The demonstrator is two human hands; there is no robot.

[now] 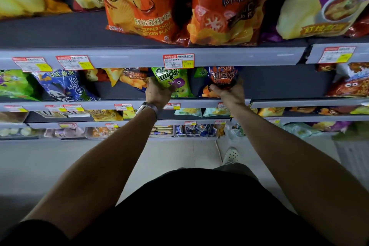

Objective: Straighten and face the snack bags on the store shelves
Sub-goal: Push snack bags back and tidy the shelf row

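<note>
On the second shelf [279, 103] stands a green onion-rings bag [175, 79], upright and facing out. My left hand [158, 93] grips its lower left corner, with a watch on that wrist. Just to the right, my right hand [229, 91] holds the bottom of a small dark orange potato-chip bag [222, 78], fingers curled round its lower edge. A brown barbecue snack bag [133, 78] leans just left of the green one.
Large orange [139, 2], red [225, 6] and purple [323, 2] chip bags fill the top shelf. A blue fish-snack bag [63, 86] lies tilted at left. Bare shelf shows right of my right hand. Lower shelves hold smaller packs. My foot [231, 155] is on the pale floor.
</note>
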